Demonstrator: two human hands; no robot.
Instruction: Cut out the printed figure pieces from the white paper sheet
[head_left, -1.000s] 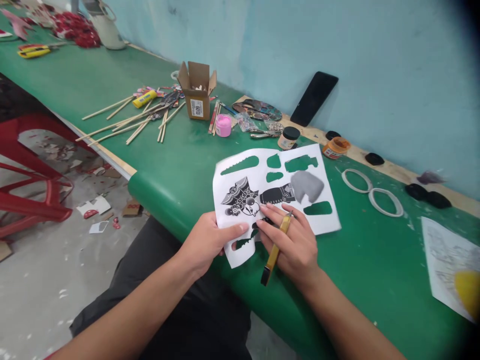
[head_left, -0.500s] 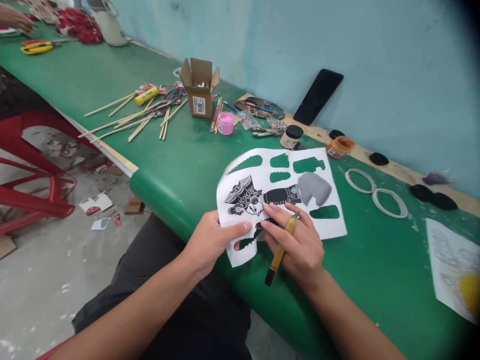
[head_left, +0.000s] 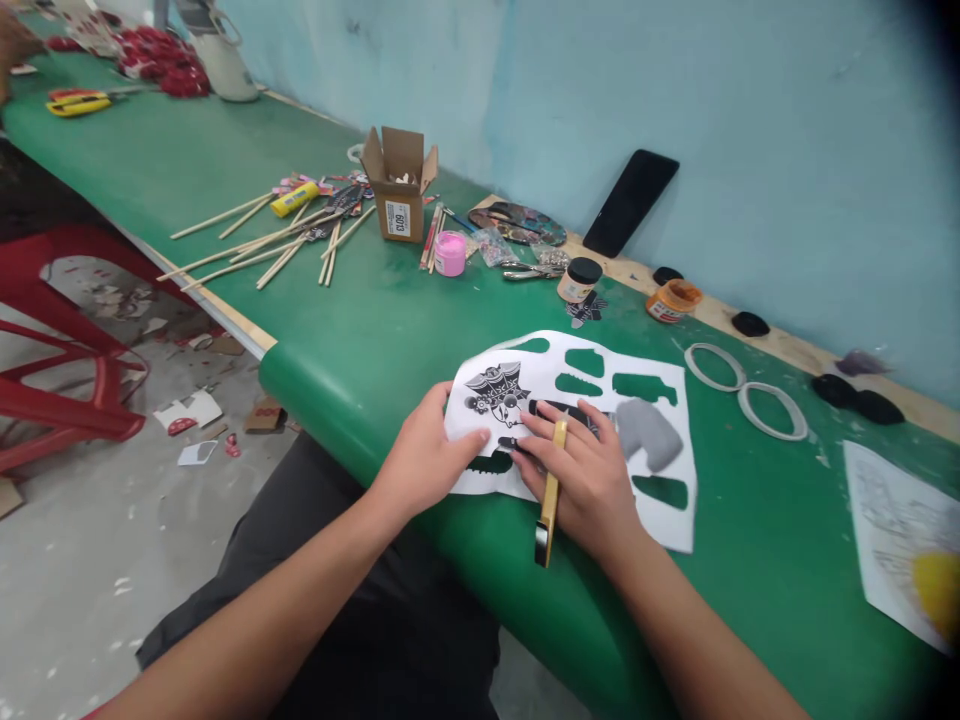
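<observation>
A white paper sheet (head_left: 577,350) with printed black-and-grey figure pieces and several cut-out holes lies at the front of the green table. My left hand (head_left: 424,455) grips its left edge, thumb on top. A crowned head in profile (head_left: 496,395) is printed near that thumb. My right hand (head_left: 581,470) rests over the sheet's middle, fingertips on the paper beside the head. Tucked between the right fingers is a yellow utility knife (head_left: 552,490), its dark end pointing towards me. Part of the print is hidden under the right fingers.
Behind the sheet stand a black-lidded jar (head_left: 580,280), a pink paint pot (head_left: 450,254) and an open cardboard box (head_left: 403,195). Wooden sticks (head_left: 255,245) lie left, two white rings (head_left: 772,411) right. A co-worker's hand (head_left: 16,45) shows far left, near yellow-handled scissors (head_left: 79,103).
The sheet has turned clockwise, its right side coming nearer to me, uncovering a dark cut-out by the jar. The knife in my right hand stands more upright.
</observation>
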